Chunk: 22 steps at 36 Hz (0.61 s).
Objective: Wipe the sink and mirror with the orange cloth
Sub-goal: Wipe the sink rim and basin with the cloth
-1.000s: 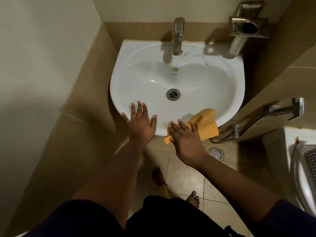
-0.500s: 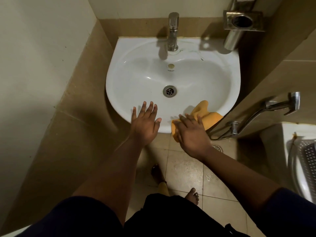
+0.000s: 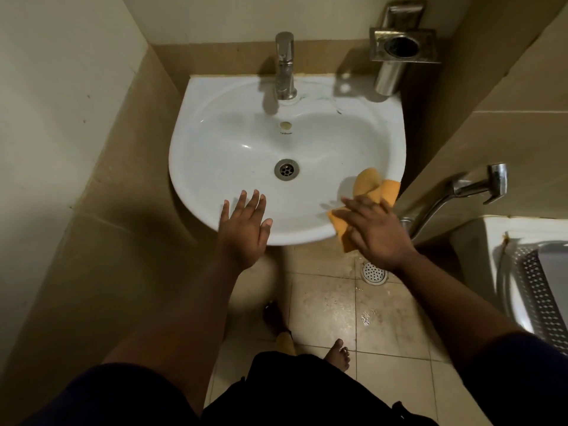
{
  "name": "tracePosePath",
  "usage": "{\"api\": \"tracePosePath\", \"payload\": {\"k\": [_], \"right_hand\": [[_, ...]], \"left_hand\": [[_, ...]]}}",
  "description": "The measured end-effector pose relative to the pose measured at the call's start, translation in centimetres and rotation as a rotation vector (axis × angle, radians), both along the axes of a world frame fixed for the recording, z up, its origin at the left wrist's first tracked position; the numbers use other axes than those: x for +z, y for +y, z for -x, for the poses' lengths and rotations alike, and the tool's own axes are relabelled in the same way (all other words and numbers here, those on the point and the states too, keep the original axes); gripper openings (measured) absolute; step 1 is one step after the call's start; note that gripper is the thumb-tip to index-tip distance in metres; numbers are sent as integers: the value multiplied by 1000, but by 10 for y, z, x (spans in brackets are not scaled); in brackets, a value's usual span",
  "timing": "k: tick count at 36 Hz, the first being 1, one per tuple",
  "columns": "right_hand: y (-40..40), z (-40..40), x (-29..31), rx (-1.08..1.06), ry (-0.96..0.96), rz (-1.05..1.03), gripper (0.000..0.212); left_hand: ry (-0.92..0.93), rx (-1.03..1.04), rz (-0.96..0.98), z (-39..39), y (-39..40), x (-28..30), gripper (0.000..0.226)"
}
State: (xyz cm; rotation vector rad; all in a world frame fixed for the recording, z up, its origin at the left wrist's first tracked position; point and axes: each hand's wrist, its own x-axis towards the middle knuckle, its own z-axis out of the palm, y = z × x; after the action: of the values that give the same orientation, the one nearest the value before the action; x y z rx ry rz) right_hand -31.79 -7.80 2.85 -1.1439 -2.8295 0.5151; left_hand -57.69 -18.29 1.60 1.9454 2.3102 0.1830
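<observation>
Nearest to us, our dark sleeves and clothing are cut off by the lower edge, and our bare feet (image 3: 337,353) show only partly on the tiled floor (image 3: 390,318). Our left hand (image 3: 244,229) lies flat on the near rim of the white sink (image 3: 233,149), its fingers (image 3: 250,204) straight, spread and holding nothing. Our right hand (image 3: 373,230) presses down on the orange cloth (image 3: 376,189) at the sink's near right rim, fingers straight and blurred; we cannot tell whether the thumb grips the cloth from below. Most of the cloth is hidden under that palm: one corner hangs over the rim beneath the fingers, and a folded lump sticks out beyond the fingertips inside the basin. A floor drain (image 3: 374,273) is half hidden behind the right wrist. Past the fingers of both hands lies the sink drain (image 3: 286,170), then the tap (image 3: 285,66) at the back rim. A metal holder (image 3: 402,46) on the wall is cut off at the top. No mirror comes into view.
</observation>
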Motion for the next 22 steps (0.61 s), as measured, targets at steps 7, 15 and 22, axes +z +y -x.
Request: {"api": "tracePosePath", "payload": {"k": [7, 15, 22], "right_hand": [[-17, 16, -1, -174, 168, -20, 50], [-51, 45, -14, -44, 208, 6, 41], [2, 14, -10, -254, 259, 32, 54]], "left_hand": [[8, -39, 7, -15, 10, 2, 56], [31, -103, 23, -28, 17, 1, 61], [-55, -62, 33, -50, 36, 10, 67]]}}
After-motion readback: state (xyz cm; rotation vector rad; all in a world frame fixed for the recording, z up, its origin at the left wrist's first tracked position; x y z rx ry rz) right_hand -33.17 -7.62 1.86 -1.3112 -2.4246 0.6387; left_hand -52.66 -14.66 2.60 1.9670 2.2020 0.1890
